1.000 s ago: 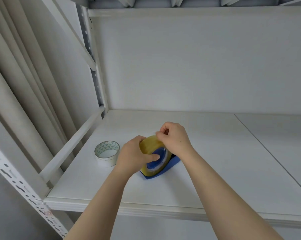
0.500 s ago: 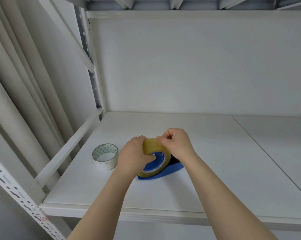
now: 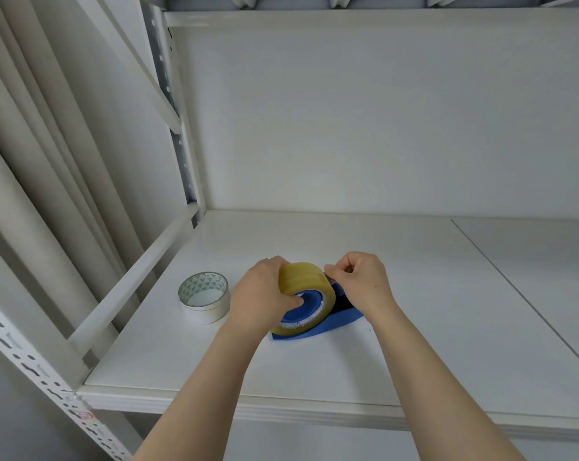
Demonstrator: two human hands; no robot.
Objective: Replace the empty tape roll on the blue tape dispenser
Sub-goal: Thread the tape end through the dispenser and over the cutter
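Two hands worked mid-frame: left hand (image 3: 263, 302) gripped yellowish clear tape roll (image 3: 306, 294) seated on blue plastic dispenser (image 3: 331, 322); right hand (image 3: 361, 281) pinched its free end. Threading step; next, likely draw tape to cutter.

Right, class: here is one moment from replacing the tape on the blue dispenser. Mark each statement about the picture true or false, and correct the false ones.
1. The yellowish tape roll sits on the blue tape dispenser. True.
2. The left hand is lifted clear of that roll. False: it grips the roll, thumb on the blue hub.
3. The empty tape core lies flat on the white shelf, left of the dispenser. True.
4. The right hand rests open and flat on the shelf. False: its fingers are pinched together at the roll's top right edge.
5. The empty core touches the dispenser. False: they lie apart.
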